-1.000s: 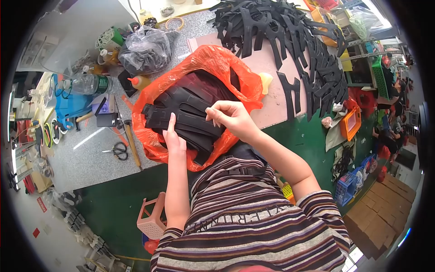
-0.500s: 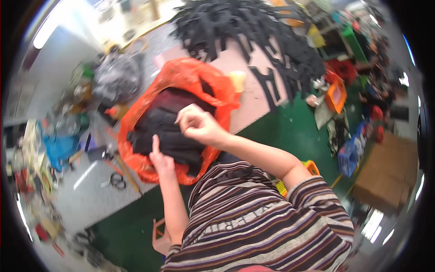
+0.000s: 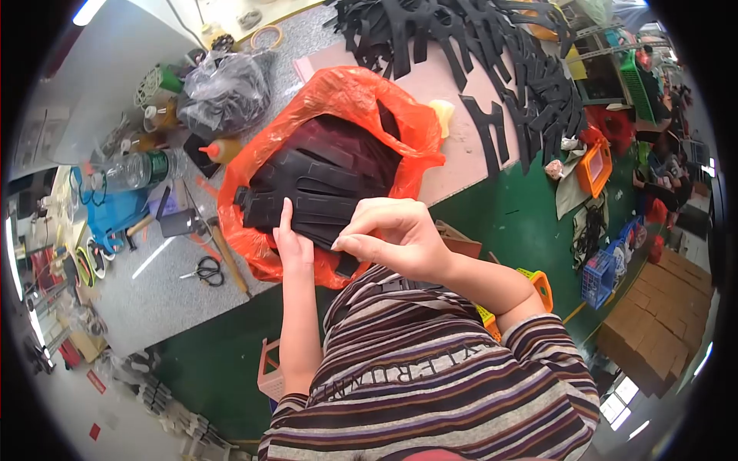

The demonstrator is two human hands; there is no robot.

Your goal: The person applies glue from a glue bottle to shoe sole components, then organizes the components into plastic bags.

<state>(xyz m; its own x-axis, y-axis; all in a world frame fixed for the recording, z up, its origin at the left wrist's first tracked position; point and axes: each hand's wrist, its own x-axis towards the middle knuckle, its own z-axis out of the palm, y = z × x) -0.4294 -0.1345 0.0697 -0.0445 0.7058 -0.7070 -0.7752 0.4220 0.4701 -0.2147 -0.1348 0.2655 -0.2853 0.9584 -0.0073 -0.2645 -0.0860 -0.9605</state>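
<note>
An orange-red plastic bag point(image 3: 265, 146) stands with its mouth wide open, holding a pile of flat black cut-out pieces point(image 3: 307, 184) with slits and long strips. My left hand point(image 3: 294, 247) rests at the near edge of the pile, one finger stretched out over the black material and the others partly hidden. Over the near right side of the bag is my right hand point(image 3: 400, 238), thumb and forefinger pinched together beside the end of a black strip. Whatever lies between those fingertips is too small to make out.
More black cut-outs point(image 3: 530, 100) heap on a pink board point(image 3: 446, 165) behind the bag. Left on the grey table lie scissors point(image 3: 206, 271), a hammer point(image 3: 227, 257), a clear bottle point(image 3: 134, 170) and a red-tipped glue bottle point(image 3: 221, 150). Cardboard boxes point(image 3: 653, 315) and an orange basket point(image 3: 593, 169) are right.
My right hand has moved from above the middle of the pile toward my body and to the right, still pinched. My left hand stays by the near edge. The camera view has shifted.
</note>
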